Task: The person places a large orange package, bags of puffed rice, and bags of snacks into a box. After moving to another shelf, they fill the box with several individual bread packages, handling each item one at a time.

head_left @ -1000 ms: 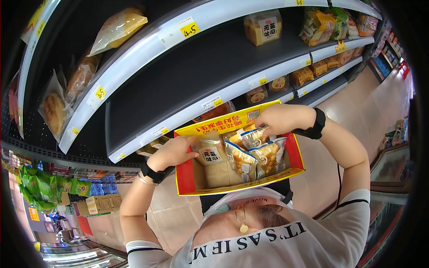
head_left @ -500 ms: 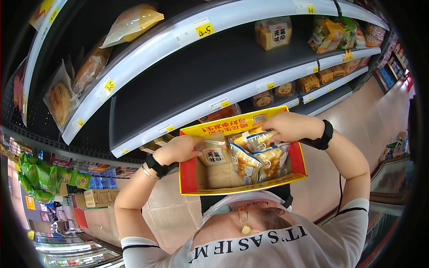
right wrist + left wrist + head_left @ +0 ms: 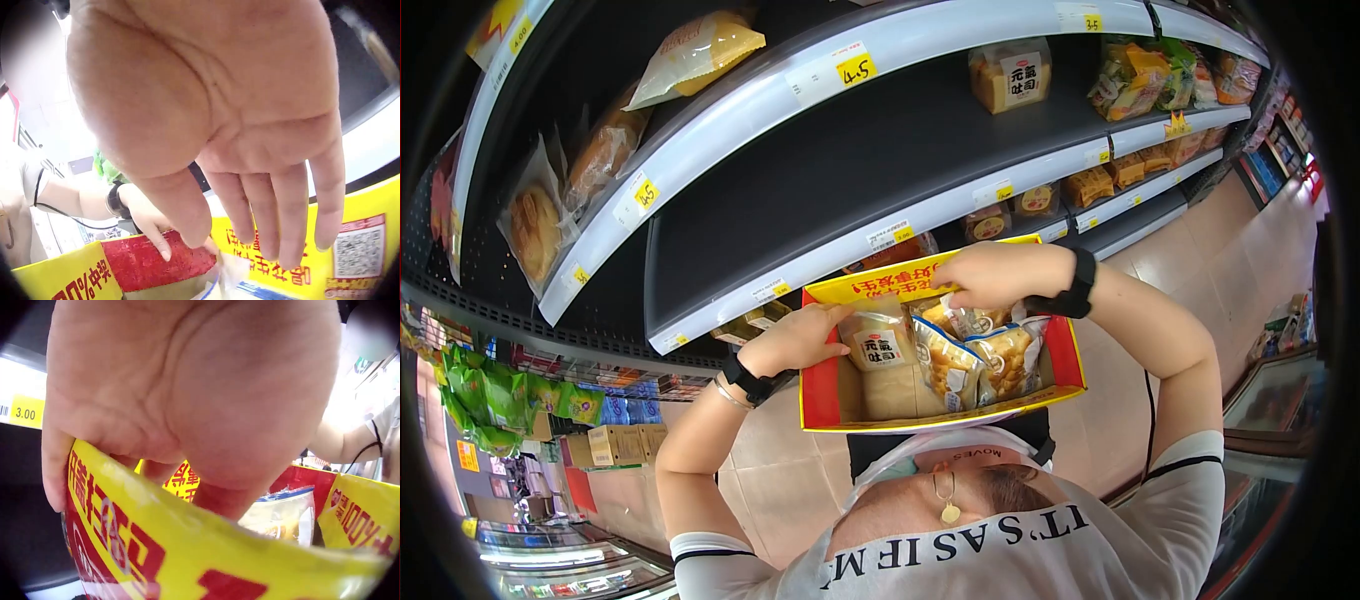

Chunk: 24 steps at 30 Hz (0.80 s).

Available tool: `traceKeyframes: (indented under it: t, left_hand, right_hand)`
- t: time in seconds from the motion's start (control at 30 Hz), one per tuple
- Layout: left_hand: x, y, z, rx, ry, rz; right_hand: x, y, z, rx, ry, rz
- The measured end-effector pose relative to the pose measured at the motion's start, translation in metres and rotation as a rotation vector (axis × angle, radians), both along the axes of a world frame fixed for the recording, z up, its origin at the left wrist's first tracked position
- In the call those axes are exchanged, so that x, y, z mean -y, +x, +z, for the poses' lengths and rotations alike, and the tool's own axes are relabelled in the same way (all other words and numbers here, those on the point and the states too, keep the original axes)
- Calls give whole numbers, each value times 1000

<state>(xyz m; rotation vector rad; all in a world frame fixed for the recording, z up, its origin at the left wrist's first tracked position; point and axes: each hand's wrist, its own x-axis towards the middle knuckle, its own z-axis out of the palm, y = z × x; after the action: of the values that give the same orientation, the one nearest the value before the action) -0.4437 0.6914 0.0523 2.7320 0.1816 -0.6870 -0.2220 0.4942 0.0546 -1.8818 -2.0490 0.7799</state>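
I'm watching a red-and-yellow cardboard display box [image 3: 832, 400], held up at chest height just below a bare dark metal shelf [image 3: 800, 180] with a white front strip.

My left hand [image 3: 795, 340] grips the box at its back left corner. In the left wrist view the fingers are curled over the yellow printed rim [image 3: 156, 550] and the thumb is outside, so the box's weight hangs largely from that grip.

My right hand [image 3: 995, 275] is spread over the clear plastic bread packets [image 3: 945, 365] at the back of the box. Its fingers are straight and hold nothing. The right wrist view shows them pointing down in front of the yellow back flap [image 3: 369, 250], but I cannot tell whether the tips touch a wrapper.

To do this well, I judge the left grip should stay firm and level. The card is thin and glossy, and it would sag or tip if held by one corner alone. The packets are soft and puffy, in slick crinkled film, and stand loosely on edge, so they want a light pinch at the sealed top rather than a squeeze on the bread.

A square toast packet with a white label [image 3: 880, 345] leans on the left, just beside the left hand's fingers.
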Motion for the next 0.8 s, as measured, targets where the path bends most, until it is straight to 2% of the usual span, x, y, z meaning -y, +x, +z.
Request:
traceKeyframes:
  t: [0.13,0.2,0.3,0.33,0.47,0.53,0.63,0.8]
  left_hand:
    - [0,1,-2,34,-3,34]
    - [-2,0,-2,40,-15,35]
    - [-2,-2,-2,49,-19,42]
    - [-2,-2,-3,51,-11,44]
    - [-2,-1,-10,79,-13,35]
    - [-1,-1,-11,133,-23,16]
    - [-1,1,-11,100,-10,-47]
    - [-5,1,-19,75,30,-81]
  right_hand:
    - [-42,-25,-20,12,-47,54]
    - [-60,-38,-42,138,67,185]
    - [-69,-60,-26,184,8,215]
    - [-72,-65,-32,174,82,203]
    - [-84,-79,-56,200,124,121]
    - [-87,-81,-55,280,184,165]
    - [-92,-86,-53,332,95,172]
    - [-103,-96,-85,329,209,66]
